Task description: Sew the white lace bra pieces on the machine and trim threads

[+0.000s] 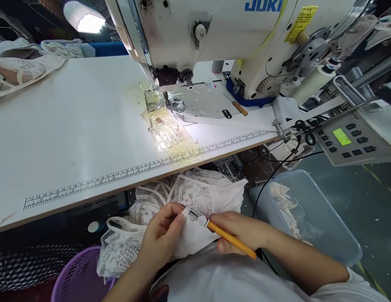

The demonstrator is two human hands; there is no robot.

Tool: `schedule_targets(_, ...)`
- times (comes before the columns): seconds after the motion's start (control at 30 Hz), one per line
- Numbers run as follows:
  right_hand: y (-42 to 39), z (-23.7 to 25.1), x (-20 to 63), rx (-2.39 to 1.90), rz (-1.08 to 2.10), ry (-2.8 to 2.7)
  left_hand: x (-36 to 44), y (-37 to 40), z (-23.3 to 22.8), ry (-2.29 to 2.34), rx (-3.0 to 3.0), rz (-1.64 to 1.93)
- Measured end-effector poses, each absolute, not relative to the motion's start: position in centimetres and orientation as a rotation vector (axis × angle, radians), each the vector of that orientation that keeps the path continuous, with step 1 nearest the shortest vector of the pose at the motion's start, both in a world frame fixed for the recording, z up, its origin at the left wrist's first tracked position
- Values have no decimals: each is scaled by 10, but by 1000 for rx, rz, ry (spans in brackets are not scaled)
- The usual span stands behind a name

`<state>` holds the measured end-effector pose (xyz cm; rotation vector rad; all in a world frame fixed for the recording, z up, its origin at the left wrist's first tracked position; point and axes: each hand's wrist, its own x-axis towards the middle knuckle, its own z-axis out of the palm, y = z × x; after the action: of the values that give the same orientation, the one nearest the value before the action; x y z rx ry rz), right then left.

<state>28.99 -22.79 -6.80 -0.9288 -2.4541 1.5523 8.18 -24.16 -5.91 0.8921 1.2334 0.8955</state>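
The left hand [162, 239] pinches the lace cloth [195, 197] taut; the right hand [239, 230] grips an orange pen [229, 239], tip just beside the left fingers. Short, light strokes suit it.

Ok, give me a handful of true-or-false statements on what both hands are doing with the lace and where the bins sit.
1. The right hand holds an orange-handled tool. True.
2. The left hand rests flat on the sewing table. False: it pinches a white piece on the lace fabric in the lap, below the table edge.
3. The lace lies under the sewing machine needle. False: only shiny clear film lies there.
4. A purple basket sits at the lower left. True.
5. The clear plastic bin on the right is empty. False: it holds white pieces.
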Motion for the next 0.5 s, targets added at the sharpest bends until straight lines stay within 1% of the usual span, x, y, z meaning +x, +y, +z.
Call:
schedule_targets(0.23,-226,-63,283,-994,1537,-2510,84,-242,-59,1278,765,878)
schedule_targets(0.5,-229,-65,283,-973,1554,-2504,80,-240,-59,1337,815,906)
